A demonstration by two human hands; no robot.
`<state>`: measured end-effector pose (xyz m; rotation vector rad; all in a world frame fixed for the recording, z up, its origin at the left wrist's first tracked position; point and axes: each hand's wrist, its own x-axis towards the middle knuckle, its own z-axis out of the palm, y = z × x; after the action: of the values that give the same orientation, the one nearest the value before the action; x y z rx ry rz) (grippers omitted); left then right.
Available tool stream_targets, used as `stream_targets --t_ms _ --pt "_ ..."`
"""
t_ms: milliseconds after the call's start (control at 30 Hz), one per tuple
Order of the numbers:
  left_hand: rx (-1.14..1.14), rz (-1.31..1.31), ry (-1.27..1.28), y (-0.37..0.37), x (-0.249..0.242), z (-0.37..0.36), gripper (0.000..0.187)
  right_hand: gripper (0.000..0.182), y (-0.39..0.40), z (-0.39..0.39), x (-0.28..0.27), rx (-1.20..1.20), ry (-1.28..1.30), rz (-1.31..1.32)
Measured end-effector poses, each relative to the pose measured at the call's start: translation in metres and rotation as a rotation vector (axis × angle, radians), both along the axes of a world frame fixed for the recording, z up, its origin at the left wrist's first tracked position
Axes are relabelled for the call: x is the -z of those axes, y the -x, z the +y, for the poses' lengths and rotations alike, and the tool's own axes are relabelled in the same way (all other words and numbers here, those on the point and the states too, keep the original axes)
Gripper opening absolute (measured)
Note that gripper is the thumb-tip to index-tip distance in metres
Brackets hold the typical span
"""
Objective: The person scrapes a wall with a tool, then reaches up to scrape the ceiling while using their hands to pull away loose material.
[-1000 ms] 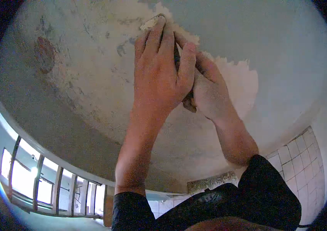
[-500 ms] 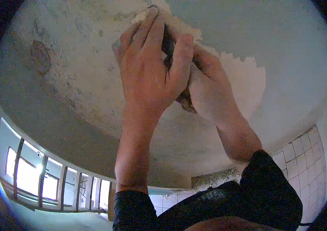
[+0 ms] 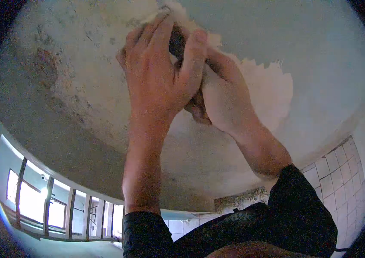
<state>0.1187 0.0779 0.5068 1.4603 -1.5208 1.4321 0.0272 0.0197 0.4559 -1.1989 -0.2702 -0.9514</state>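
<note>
My left hand [image 3: 150,73] lies over a hand tool against the pale, patchy surface, fingers close together and pointing up. Its thumb [image 3: 197,41] is raised beside the tool. My right hand [image 3: 227,94] is wrapped round the lower part of the same tool, its curled fingers [image 3: 197,107] showing below. The tool looks like a scraper [image 3: 176,44]; only a dark piece shows between the hands, and its edge is mostly hidden. Around my fingertips the surface [image 3: 268,86] has a cream patch with a ragged border against grey-green paint.
Brown stains and dark flecks [image 3: 45,66] mark the surface at left. A ladder-like frame [image 3: 47,206] stands at lower left before bright windows. Wall tiles [image 3: 339,180] appear at lower right. Dark sleeves [image 3: 302,206] cover my arms.
Both hands, with the tool between them, have shifted slightly left in view. Their grip looks the same, and the cream patch shows no clear change.
</note>
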Motion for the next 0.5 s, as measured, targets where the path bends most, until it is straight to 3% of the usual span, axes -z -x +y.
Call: stream_targets --t_ms 133,500 --pt "-0.017 0.043 -0.032 0.014 0.003 0.005 0.049 0.023 0.014 0.002 -0.001 -0.1 -0.045 0.021" --pt "0.062 0.049 -0.019 0.008 0.002 0.007 0.046 0.021 0.013 0.012 0.002 -0.082 -0.091 0.036"
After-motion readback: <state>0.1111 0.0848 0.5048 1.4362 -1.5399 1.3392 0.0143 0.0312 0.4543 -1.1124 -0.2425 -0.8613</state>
